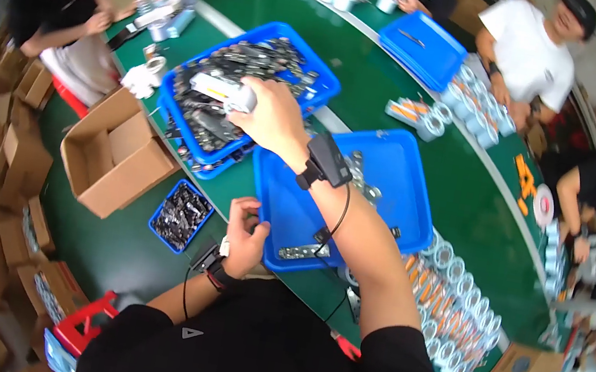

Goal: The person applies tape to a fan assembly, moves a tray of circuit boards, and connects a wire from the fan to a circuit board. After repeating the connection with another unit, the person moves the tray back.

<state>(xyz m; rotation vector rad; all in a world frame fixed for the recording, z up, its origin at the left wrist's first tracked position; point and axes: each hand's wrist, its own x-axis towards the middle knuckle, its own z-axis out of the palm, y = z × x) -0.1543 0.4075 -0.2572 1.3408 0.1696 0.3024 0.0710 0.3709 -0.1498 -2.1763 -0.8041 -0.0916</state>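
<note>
My right hand [274, 119] is closed around a white part with an orange stripe [215, 89], held above a blue tray [328, 85] heaped with dark and silvery metal pieces [276, 60]. Nearer to me, my left hand [244, 244] has its fingers curled beside the left rim of a second blue tray [279, 183]; anything within them is hidden. In that second tray lie a few small metal pieces [359, 173] and a silvery strip [303, 251]. My right forearm crosses over it. Both wrists carry black strapped devices with cables.
Rows of white round parts [451, 306] with orange pieces stand to the right on the green table [461, 198]. An open cardboard box [118, 156] and a small blue bin of dark parts [182, 218] are at left. Several people work around the table; another blue tray [423, 49] lies farther back.
</note>
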